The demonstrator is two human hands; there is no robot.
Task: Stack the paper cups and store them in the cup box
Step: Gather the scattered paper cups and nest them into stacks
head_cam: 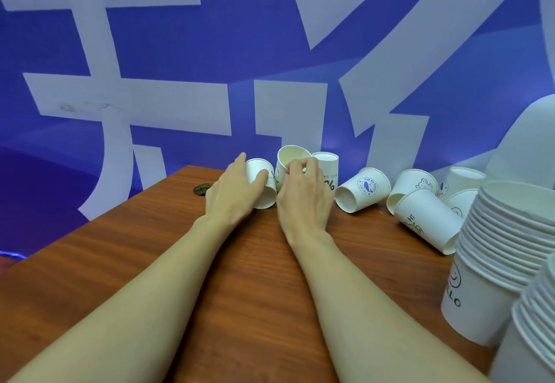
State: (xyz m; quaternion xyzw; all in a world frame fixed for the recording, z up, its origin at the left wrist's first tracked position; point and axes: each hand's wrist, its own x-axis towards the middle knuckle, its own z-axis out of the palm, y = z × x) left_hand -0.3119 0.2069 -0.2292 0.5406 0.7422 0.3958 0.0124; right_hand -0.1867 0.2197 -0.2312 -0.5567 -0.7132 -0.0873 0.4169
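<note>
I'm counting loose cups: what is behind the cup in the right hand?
An upside-down cup stands just behind it, slightly to the right. The right hand covers its lower part and whatever lies there.

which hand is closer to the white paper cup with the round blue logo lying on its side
Right. The right hand, pinching a tilted white cup, is just left of the blue-logo cup; the left hand, gripping a sideways cup, is farther left.

Left hand (237, 192): grips lying cup (268, 196), near table's far edge.
Right hand (303, 196): pinches rim of tilted cup (290, 155).
Arms: both stretched forward.
</note>
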